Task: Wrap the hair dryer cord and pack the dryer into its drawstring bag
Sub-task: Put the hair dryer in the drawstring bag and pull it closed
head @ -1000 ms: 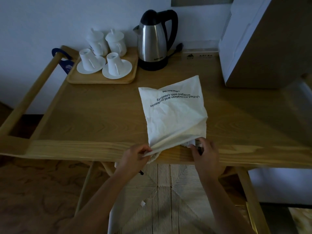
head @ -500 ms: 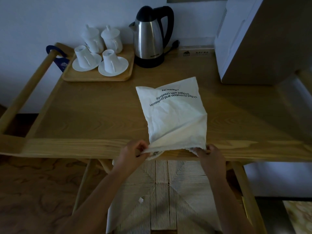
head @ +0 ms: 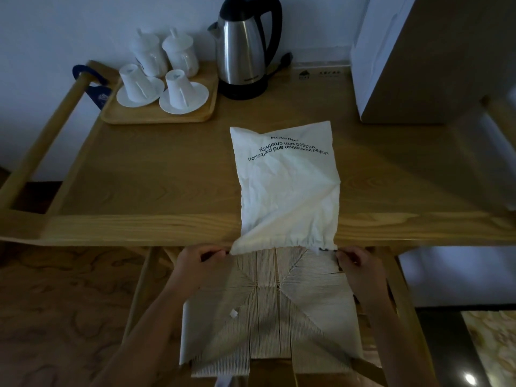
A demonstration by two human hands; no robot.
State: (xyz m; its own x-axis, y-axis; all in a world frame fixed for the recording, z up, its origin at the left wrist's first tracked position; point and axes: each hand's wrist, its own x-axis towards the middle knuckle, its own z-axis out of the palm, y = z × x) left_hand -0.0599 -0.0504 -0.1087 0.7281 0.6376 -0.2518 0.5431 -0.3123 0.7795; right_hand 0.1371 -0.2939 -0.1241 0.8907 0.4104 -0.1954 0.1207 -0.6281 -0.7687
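Observation:
A white drawstring bag (head: 284, 185) with dark printed text lies on the wooden table (head: 145, 191), its gathered mouth hanging over the front edge. My left hand (head: 199, 263) pinches the left corner of the bag's mouth. My right hand (head: 360, 268) pinches the right corner, where a dark cord end shows. The mouth is stretched wide between both hands. The hair dryer and its cord are not visible; the bag bulges a little.
A steel kettle (head: 244, 48) stands at the back. A wooden tray (head: 159, 107) with white cups and saucers sits back left. A large box (head: 435, 57) stands back right. A woven-seat chair (head: 268, 311) is under the table's front edge.
Both hands have moved apart along the table's front edge, pulling the bag's mouth wider and a little toward me over the edge.

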